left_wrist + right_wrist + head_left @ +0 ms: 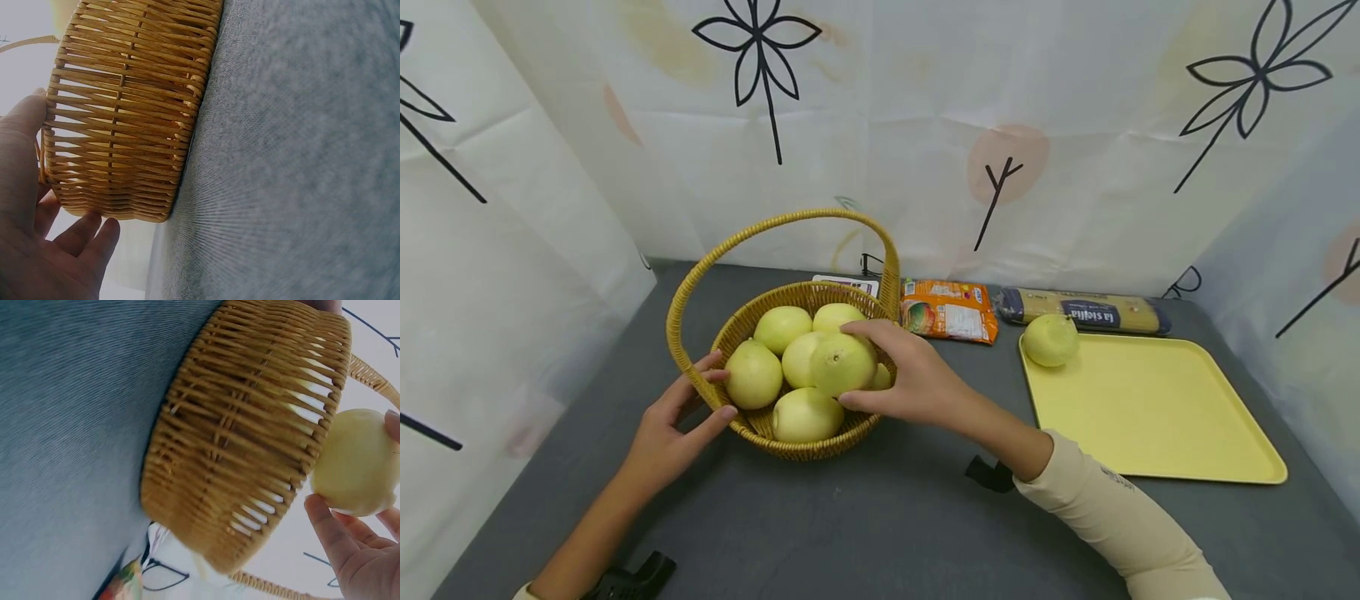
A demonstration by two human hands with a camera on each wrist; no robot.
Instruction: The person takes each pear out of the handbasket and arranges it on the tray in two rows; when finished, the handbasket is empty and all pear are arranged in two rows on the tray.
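Note:
A yellow wicker basket [801,451] with a tall hoop handle stands on the dark table, several pale green-yellow pears [752,375] inside it. At its left side my left hand [658,433] holds the rim by the handle's foot, thumb and fingers on either side. My right hand [917,375] pinches one pear [842,365] between thumb and fingers over the basket's right part. From the right wrist view, that pear [356,462] is up at rim level, beside the woven wall. Another pear [1050,340] lies on the yellow tray's near-left corner at the back.
The yellow tray [1157,408] lies to the right of the basket. Behind it is a long pasta pack [1086,312], with an orange packet [949,311] to its left. A white labelled item [847,284] sits partly behind the basket. Patterned curtains enclose the table's back and sides.

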